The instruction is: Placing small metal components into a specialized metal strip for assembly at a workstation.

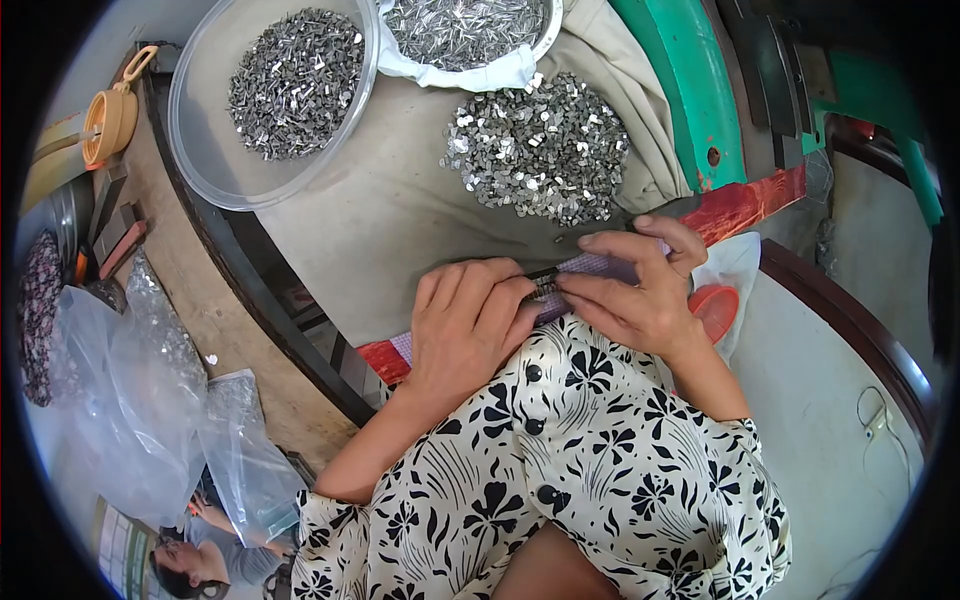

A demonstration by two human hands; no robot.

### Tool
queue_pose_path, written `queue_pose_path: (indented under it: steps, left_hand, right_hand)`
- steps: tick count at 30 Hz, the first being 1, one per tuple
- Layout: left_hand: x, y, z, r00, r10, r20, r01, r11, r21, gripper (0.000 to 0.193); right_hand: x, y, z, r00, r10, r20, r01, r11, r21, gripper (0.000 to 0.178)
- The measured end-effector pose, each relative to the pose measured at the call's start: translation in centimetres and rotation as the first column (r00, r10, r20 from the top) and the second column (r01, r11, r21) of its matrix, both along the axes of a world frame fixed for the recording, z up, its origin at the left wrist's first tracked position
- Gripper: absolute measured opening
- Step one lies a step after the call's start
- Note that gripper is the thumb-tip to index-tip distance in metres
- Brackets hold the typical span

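A small dark strip point(543, 284) with short metallic bits along it sits between my hands at the near edge of the work surface. My left hand point(465, 318) is closed, its curled fingertips on the strip's left end. From the other side my right hand point(632, 292) pinches the right end with thumb and forefinger, its other fingers raised. The fingertips hide much of the strip. Under both hands runs a lilac cloth edging point(600, 266). Just beyond lies a heap of small flat shiny metal pieces point(535, 150) on grey-beige cloth point(370, 240).
A clear round tub point(183, 140) holding small dark metal parts stands far left. Beside it, a white bowl point(551, 28) contains thin metal pins. Green machine framing point(690, 80) borders the right. Plastic bags point(120, 390) lie left; another person point(215, 555) appears lower left.
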State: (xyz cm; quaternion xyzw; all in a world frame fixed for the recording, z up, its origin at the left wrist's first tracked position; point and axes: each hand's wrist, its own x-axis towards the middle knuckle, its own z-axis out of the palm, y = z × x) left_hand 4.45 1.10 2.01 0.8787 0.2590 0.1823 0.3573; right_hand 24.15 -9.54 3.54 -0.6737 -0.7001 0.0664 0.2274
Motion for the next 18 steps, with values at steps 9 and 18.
queue_pose_path:
  steps: [9, 18]
  left_hand:
    - [-2.9, 1.1, 0.6, 0.999, 0.052, -0.011, -0.052, 0.998, 0.040, 0.037]
    - [-6.2, 2.4, 1.5, 0.997, -0.002, -0.071, 0.004, 1.000, 0.029, 0.034]
  right_hand:
    - [0.1, -1.1, -0.7, 0.999, -0.044, -0.019, 0.046, 0.991, 0.127, 0.024]
    - [-0.3, -1.2, -1.1, 0.985, -0.013, 0.175, -0.015, 0.987, 0.158, 0.026]
